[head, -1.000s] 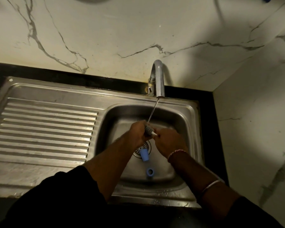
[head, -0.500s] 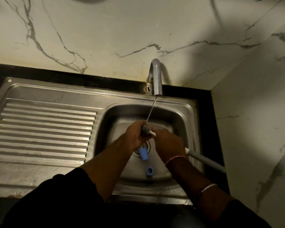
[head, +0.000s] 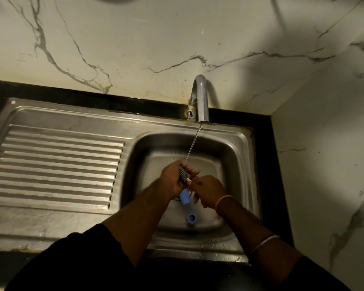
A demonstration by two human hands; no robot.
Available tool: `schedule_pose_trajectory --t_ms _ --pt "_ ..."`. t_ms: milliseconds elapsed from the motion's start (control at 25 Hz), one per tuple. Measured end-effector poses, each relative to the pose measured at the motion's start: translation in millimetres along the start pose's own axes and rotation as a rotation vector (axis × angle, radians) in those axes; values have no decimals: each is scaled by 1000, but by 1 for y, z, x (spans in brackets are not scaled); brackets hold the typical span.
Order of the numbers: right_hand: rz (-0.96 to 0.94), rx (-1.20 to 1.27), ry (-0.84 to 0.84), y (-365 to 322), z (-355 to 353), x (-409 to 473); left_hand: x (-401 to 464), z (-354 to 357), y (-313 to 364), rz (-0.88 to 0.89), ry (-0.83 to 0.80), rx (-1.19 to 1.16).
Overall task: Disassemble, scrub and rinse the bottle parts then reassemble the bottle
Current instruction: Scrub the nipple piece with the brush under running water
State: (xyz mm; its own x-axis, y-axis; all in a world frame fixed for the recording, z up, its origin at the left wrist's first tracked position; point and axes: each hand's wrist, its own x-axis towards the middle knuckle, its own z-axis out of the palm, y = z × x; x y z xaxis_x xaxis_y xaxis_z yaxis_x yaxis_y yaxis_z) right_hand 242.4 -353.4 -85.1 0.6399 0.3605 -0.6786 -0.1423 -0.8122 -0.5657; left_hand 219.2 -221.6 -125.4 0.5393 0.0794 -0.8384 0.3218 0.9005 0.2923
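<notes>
Over the sink basin [head: 237, 164], both my hands meet under a thin stream of water from the tap [head: 201, 97]. My left hand [head: 172, 177] is wrapped around the grey ribbed head of a bottle brush [head: 183, 174]. My right hand [head: 208, 191] grips the brush's white stem just below the head; the handle is hidden behind my forearm. A blue tube-shaped bottle part [head: 184, 198] lies on the basin floor by the drain, partly under my left hand. A blue ring-shaped part [head: 191, 219] lies nearer me in the basin.
A ribbed steel draining board [head: 55, 164] stretches to the left of the basin. Marble walls close in behind and on the right. A black counter strip [head: 269, 164] runs along the sink's right side.
The grey brush handle that stuck out past my right wrist half a second ago is now hidden. The hands have stayed under the stream. Both blue parts have not moved.
</notes>
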Motion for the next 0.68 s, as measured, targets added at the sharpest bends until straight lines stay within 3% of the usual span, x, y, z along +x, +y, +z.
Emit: schedule_pose_trajectory --t_ms 80,120,200,240,320,400,440,480,560,680 --pt "-240 -632 300 14 5 1 2 2 -1 18 57 -22" --pt "-338 -825 422 20 5 0 2 3 0 27 69 -21" --pt "-437 -1000 506 20 1 -3 1 6 3 50 61 -15" --pt "-423 -971 486 15 -2 -5 1 7 5 64 38 -4" --pt "-237 -557 309 -1 -11 -6 0 6 9 82 -43 3" --pt "116 223 11 -18 -18 -10 -3 5 11 84 -110 -11" --pt "223 440 -100 -22 -20 -13 -4 5 11 87 -119 -12" --pt "235 460 -127 -21 -19 -12 -3 5 9 90 -106 -9" --pt "79 72 39 -10 -13 -8 1 7 5 109 -33 14" --pt "-281 -730 463 13 -2 4 7 5 3 88 66 56"
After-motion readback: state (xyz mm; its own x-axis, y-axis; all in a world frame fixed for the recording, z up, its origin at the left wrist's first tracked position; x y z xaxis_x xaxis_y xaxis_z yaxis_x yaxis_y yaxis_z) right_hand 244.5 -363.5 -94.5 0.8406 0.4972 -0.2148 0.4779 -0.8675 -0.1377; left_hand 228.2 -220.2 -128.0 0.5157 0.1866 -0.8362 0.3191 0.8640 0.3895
